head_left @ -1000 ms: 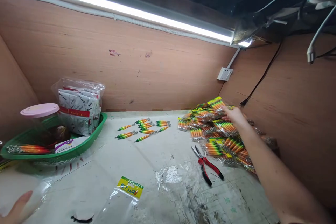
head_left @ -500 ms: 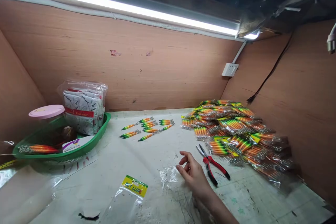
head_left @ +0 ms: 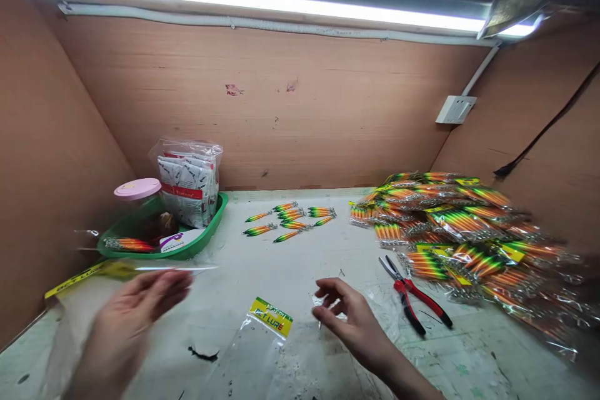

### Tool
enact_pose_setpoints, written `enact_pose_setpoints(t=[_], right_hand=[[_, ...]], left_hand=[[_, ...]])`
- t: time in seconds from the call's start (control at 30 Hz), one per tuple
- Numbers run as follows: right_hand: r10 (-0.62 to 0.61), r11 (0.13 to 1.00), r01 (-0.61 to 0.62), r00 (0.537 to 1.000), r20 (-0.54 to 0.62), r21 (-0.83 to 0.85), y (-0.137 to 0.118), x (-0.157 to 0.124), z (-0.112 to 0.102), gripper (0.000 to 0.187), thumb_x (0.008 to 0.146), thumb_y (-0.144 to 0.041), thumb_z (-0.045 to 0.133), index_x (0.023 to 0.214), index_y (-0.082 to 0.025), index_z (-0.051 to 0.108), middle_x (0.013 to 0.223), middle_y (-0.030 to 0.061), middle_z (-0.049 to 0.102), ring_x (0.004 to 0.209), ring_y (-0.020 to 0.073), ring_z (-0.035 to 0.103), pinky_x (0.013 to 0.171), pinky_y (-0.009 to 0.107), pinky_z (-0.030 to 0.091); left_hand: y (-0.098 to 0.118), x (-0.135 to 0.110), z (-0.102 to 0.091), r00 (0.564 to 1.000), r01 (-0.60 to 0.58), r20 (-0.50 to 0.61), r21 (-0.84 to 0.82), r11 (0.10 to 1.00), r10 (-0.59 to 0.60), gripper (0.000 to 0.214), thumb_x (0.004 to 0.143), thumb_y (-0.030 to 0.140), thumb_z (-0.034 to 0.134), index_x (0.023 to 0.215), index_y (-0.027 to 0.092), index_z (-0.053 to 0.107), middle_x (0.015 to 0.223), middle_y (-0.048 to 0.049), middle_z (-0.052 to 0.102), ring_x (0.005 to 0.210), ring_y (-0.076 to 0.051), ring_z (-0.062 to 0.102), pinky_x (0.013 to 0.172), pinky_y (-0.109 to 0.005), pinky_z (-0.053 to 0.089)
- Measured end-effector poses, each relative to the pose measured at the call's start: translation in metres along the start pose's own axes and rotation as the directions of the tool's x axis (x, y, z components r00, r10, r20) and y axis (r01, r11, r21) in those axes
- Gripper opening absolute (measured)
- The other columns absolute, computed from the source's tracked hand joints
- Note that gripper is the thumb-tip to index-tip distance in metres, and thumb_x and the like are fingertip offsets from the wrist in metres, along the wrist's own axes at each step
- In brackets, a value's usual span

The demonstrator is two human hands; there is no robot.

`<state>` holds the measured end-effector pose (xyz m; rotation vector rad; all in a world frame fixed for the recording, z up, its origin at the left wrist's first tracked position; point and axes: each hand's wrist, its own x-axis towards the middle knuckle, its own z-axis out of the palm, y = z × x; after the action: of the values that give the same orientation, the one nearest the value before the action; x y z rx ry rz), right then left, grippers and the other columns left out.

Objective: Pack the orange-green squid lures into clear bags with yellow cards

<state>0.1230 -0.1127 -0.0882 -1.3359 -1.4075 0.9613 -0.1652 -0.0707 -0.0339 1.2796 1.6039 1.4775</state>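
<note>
My right hand (head_left: 349, 319) hovers low over the table with its thumb and curled fingers apart. A scrap of clear plastic (head_left: 317, 304) shows by its fingertips, mostly hidden behind the hand. On the left, my left hand (head_left: 135, 319) is blurred, its thumb and fingers pressed together. A thin pale strip (head_left: 204, 269) appears at those fingertips, and I cannot tell whether it is held. Between the hands lies a clear bag with a yellow-green header card (head_left: 270, 317). Several orange-green fishing lures (head_left: 295, 224) are laid out beyond it.
Red-handled pliers (head_left: 415, 297) lie right of my right hand. Behind them is a heap of bagged lures (head_left: 450, 219). A green basket (head_left: 220, 215) at back left holds a bag of printed packets (head_left: 187, 190). More header-card bags (head_left: 70, 281) lie at far left.
My left hand has come into view from the left. My right hand has moved slightly left over the clear plastic. The whole view has swung left.
</note>
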Motion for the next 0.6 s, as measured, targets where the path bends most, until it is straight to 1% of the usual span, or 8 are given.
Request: enact_pose_setpoints(t=[0.03, 0.1, 0.17, 0.23, 0.3, 0.37, 0.47, 0.6], right_hand=[[0.032, 0.993, -0.041, 0.996, 0.082, 0.111, -0.004, 0.003, 0.011, 0.054, 0.07, -0.051, 0.067, 0.11, -0.018, 0.054, 0.102, 0.0105, 0.06, 0.082, 0.0189, 0.062, 0.065, 0.031, 0.053], [0.05, 0.967, -0.098, 0.978, 0.204, 0.234, -0.009, 0.008, 0.031, 0.061, 0.072, -0.055, 0.065, 0.118, -0.018, 0.049, 0.108, 0.0124, 0.059, 0.086, 0.02, 0.063, 0.067, 0.033, 0.054], [0.027, 0.972, -0.086, 0.965, 0.26, 0.217, -0.007, 0.017, 0.042, 0.05, 0.081, -0.055, 0.055, 0.111, -0.015, 0.05, 0.095, 0.0093, 0.063, 0.075, 0.0164, 0.065, 0.063, 0.032, 0.054], [-0.011, 0.99, -0.03, 0.957, 0.291, 0.136, -0.001, 0.034, 0.043, 0.043, 0.087, -0.055, 0.046, 0.098, -0.014, 0.055, 0.077, 0.0046, 0.063, 0.061, 0.0128, 0.063, 0.056, 0.029, 0.053], [-0.042, 0.999, 0.033, 0.952, 0.302, 0.033, 0.009, 0.06, 0.035, 0.045, 0.091, -0.054, 0.039, 0.089, -0.013, 0.058, 0.07, 0.003, 0.063, 0.055, 0.0118, 0.06, 0.053, 0.027, 0.052], [-0.084, 0.988, 0.113, 0.964, 0.251, -0.103, 0.018, 0.095, 0.02, 0.042, 0.094, -0.048, 0.036, 0.092, -0.014, 0.06, 0.081, 0.0047, 0.064, 0.066, 0.0128, 0.062, 0.06, 0.029, 0.053], [-0.17, 0.917, 0.212, 0.974, 0.151, -0.337, 0.031, 0.148, -0.005, 0.027, 0.091, -0.035, 0.05, 0.111, -0.017, 0.056, 0.112, 0.0067, 0.058, 0.093, 0.0167, 0.059, 0.08, 0.037, 0.051], [-0.245, 0.755, 0.334, 0.942, 0.229, -0.564, 0.04, 0.186, -0.018, 0.028, 0.091, -0.033, 0.052, 0.115, -0.018, 0.054, 0.118, 0.0073, 0.055, 0.099, 0.0186, 0.057, 0.084, 0.04, 0.049]], left_hand=[[0.002, -0.002, 0.017, 0.988, 0.119, 0.113, -0.128, 0.985, -0.105, 0.039, 0.075, 0.049, 0.063, 0.085, 0.011, 0.06, 0.082, -0.0039, 0.069, 0.075, -0.018, 0.066, 0.071, -0.035, 0.055], [0.002, -0.012, 0.053, 0.888, 0.402, 0.376, -0.36, 0.842, -0.263, 0.05, 0.052, 0.047, 0.08, 0.081, 0.012, 0.059, 0.076, -0.0049, 0.072, 0.071, -0.019, 0.067, 0.069, -0.032, 0.056], [-0.002, -0.023, 0.08, 0.832, 0.508, 0.467, -0.428, 0.747, -0.299, 0.051, 0.046, 0.037, 0.086, 0.081, 0.012, 0.059, 0.076, -0.006, 0.072, 0.071, -0.018, 0.068, 0.068, -0.028, 0.056], [-0.008, -0.028, 0.094, 0.802, 0.57, 0.485, -0.443, 0.692, -0.349, 0.045, 0.051, 0.022, 0.085, 0.086, 0.012, 0.059, 0.076, -0.0061, 0.072, 0.071, -0.016, 0.068, 0.067, -0.025, 0.056], [-0.016, -0.024, 0.096, 0.784, 0.612, 0.455, -0.456, 0.646, -0.422, 0.034, 0.061, 0.008, 0.078, 0.089, 0.011, 0.06, 0.072, -0.0051, 0.071, 0.065, -0.013, 0.067, 0.062, -0.02, 0.055], [-0.023, -0.015, 0.092, 0.776, 0.63, 0.409, -0.489, 0.603, -0.48, 0.024, 0.07, 0.001, 0.068, 0.091, 0.011, 0.06, 0.066, -0.0028, 0.069, 0.056, -0.009, 0.064, 0.056, -0.017, 0.054], [-0.032, -0.005, 0.085, 0.775, 0.63, 0.382, -0.533, 0.565, -0.503, 0.02, 0.078, -0.001, 0.059, 0.094, 0.011, 0.06, 0.061, -0.0001, 0.065, 0.051, -0.006, 0.062, 0.054, -0.015, 0.053], [-0.038, -0.004, 0.083, 0.774, 0.631, 0.395, -0.552, 0.546, -0.495, 0.021, 0.078, 0.0, 0.059, 0.095, 0.013, 0.057, 0.07, -0.0028, 0.067, 0.06, -0.009, 0.065, 0.058, -0.018, 0.055]])
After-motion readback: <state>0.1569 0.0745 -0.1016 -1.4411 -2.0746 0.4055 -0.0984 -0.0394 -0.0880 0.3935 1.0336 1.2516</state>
